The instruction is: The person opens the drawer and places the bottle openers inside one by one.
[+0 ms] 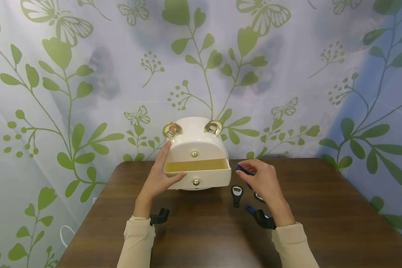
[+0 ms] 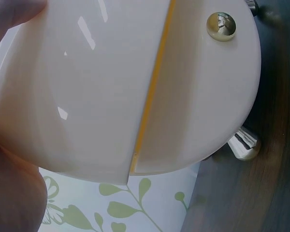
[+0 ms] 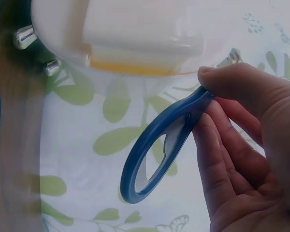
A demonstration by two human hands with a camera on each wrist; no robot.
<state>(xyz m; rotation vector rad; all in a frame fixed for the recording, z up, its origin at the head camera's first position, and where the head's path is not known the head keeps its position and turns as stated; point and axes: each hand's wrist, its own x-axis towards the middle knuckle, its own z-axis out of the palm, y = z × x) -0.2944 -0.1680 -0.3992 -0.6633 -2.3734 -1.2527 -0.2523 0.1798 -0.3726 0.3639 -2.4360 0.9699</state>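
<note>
A white chest point(image 1: 195, 136) with gold ear-shaped trims stands at the back of the table, its lower drawer point(image 1: 201, 178) pulled out and its yellow inside showing. My left hand point(image 1: 159, 180) rests against the chest's left side, fingers extended and spread, thumb reaching across the drawer front. To the right of the drawer, my right hand point(image 1: 262, 178) pinches a blue bottle opener point(image 3: 157, 140) by its handle end, between thumb and fingers. In the right wrist view its metal-lined loop points down and left, away from the palm.
On the table point(image 1: 201, 238) right of the chest lie a black bottle opener point(image 1: 236, 199), another bottle opener point(image 1: 258, 197) partly behind my right hand, and a blue one point(image 1: 250, 209) partly covered by the wrist camera point(image 1: 264, 220). A leaf-patterned curtain point(image 1: 288, 74) hangs behind the table.
</note>
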